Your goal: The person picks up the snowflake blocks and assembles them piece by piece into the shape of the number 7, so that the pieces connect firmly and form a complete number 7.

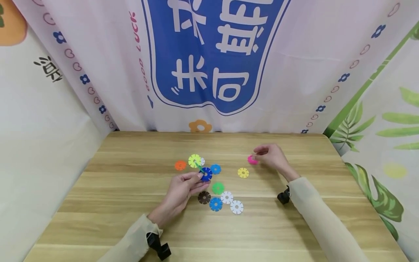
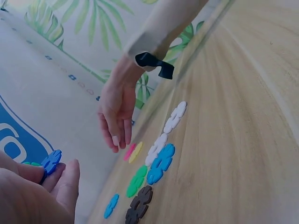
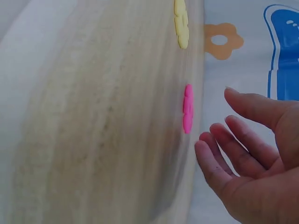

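Watching my feed: left hand at centre, thumb and fingers clamped on the dark blue disc, a green piece and lime disc to its far left. Over right, right hand hovers, thumb and fingers apart, beside the pink disc on the table; yellow disc lies nearer, leftward.

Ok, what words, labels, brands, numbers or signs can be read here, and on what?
"GOOD LUCK": on the back curtain.
"未来可期": on its blue badge.
A black character on the left curtain: too unclear to read.
No brands or numbers readable.
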The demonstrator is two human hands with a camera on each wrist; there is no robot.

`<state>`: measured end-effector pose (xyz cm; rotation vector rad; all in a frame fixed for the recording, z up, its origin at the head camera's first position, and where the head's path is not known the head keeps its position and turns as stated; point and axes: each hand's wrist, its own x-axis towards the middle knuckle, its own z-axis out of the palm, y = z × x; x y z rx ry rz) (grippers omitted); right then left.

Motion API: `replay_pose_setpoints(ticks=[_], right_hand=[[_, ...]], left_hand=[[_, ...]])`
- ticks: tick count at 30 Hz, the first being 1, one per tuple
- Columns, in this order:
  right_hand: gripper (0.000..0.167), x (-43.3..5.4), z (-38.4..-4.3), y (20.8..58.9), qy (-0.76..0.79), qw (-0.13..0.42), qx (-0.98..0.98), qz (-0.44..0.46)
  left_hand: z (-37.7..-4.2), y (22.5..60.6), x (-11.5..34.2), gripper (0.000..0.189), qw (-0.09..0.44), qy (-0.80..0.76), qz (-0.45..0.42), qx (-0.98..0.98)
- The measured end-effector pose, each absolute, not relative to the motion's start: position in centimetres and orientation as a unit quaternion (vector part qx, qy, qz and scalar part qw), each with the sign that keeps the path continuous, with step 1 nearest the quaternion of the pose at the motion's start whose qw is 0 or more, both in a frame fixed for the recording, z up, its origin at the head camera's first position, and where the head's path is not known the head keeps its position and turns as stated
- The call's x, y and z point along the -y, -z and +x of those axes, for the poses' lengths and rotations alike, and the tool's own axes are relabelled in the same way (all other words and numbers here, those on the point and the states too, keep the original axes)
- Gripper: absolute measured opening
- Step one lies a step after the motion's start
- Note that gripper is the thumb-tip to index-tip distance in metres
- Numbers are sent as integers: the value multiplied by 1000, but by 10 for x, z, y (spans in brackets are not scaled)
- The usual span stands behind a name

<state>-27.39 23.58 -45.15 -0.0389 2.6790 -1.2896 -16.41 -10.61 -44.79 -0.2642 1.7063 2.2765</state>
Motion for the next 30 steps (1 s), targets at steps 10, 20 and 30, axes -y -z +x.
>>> replay_pose_setpoints(ticks=[10,20,30], right_hand=[[39,-225,-281,462,390,75,-918,-13],[42,-222,-276,459,375,109,-920,27],[16,-218,-260,450,433,113,-894,16]], left_hand=[[-164,451,104,31,158,-788,-96,-587],[-164,452,101,29,169,-783,-97,-590],[-165,448,98,27,173,-778,-104,-596]])
